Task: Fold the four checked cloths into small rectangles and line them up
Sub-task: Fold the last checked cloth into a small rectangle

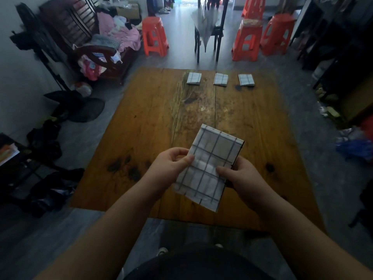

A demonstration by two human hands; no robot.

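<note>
A white cloth with a dark check (210,158), folded into a long strip, is held above the near part of the wooden table (153,122). My left hand (169,168) pinches its left edge about halfway along. On the opposite edge my right hand (240,176) pinches it, thumb on top. Three checked cloths lie folded into small rectangles in a row at the table's far edge: the left one (194,78), the middle one (220,79) and the right one (246,80).
Orange plastic stools (155,36) and a dark chair (210,33) stand beyond the table. A wooden bench piled with clothes (113,35) is at the far left, a standing fan (38,43) beside it. Dark clutter covers the floor on both sides.
</note>
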